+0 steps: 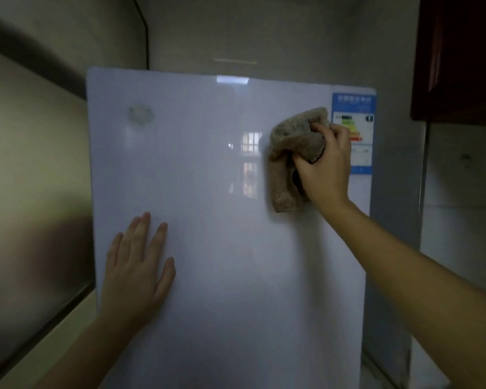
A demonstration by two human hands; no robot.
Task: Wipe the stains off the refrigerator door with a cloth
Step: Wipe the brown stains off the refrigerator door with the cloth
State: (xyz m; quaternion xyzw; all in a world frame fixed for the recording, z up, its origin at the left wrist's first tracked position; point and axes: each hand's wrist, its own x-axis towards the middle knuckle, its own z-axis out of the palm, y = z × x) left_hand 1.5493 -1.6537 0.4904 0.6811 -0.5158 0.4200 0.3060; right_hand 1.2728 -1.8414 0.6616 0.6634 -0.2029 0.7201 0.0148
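**Dim kitchen corner: cloth on the upper right of the door**

Head view. Low light, with a grey wall behind and a dark red cabinet (458,51) at the upper right. The white refrigerator door (222,262) fills the middle of the scene. It is glossy and shows a window reflection near its centre.

The right hand (326,167) is high on the right side of the door. Its fingers and thumb curl round a bunched brown cloth (292,141) and press it to the panel. The cloth sits just left of a blue energy label (354,106), which the hand partly covers, and a loose fold hangs below the grip.

The left hand (135,270) lies flat on the lower left of the door. Its fingers are straight and slightly spread, and it holds nothing. It looks like a brace.

A greyish smudge (139,115) sits at the upper left, well apart from the cloth. Blur and glare hide any fainter marks.

Judgement:
- Wiping is under way, and the smudge appears not yet reached.
- Flattening the cloth would give more contact than the present wad.
- Overlapping strokes should work leftward toward the smudge under firm, even pressure.
- The braced palm should stop the door from swinging.
- The label's edge could snag and lift, so strokes should stay off it.
- Checking the sheen from an angle should show any streaks.
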